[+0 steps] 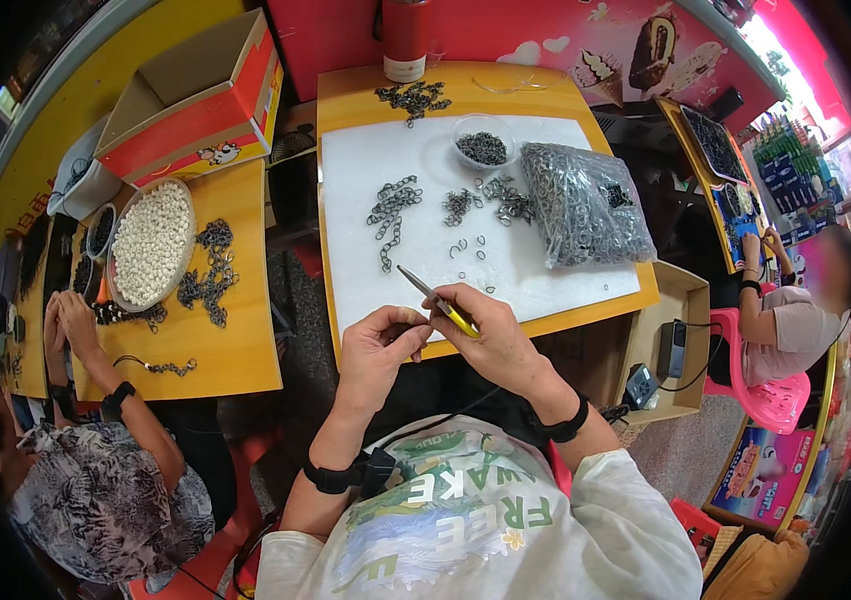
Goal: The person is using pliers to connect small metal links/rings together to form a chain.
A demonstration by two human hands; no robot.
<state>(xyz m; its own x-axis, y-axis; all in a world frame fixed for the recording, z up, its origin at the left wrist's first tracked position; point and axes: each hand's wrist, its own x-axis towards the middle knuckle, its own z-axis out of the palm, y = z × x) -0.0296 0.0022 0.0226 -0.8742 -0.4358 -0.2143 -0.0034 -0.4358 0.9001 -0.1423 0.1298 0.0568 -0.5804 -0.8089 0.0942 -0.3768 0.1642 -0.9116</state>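
Note:
My right hand (494, 338) is closed round yellow-handled pliers (458, 315), whose thin metal nose points up and to the left over the sheet. Beside it my left hand (378, 352) is closed, thumb against fingers, on something small and dark that I cannot make out. The fingertips of both hands nearly meet at the near edge of a white sheet (356, 280). Ahead of them lie dark chain pieces (391, 205) and a few loose links (461, 247). Farther back stand a clear tub of small dark rings (483, 148) and a clear plastic bag full of chain links (586, 205).
More chain (414, 100) and a red-and-white cup (405, 50) are at the table's back. On the left, a co-worker's hands (71, 325) are near a bowl of white beads (153, 243). An open carton (681, 340) stands at right; another person (796, 320) sits beyond.

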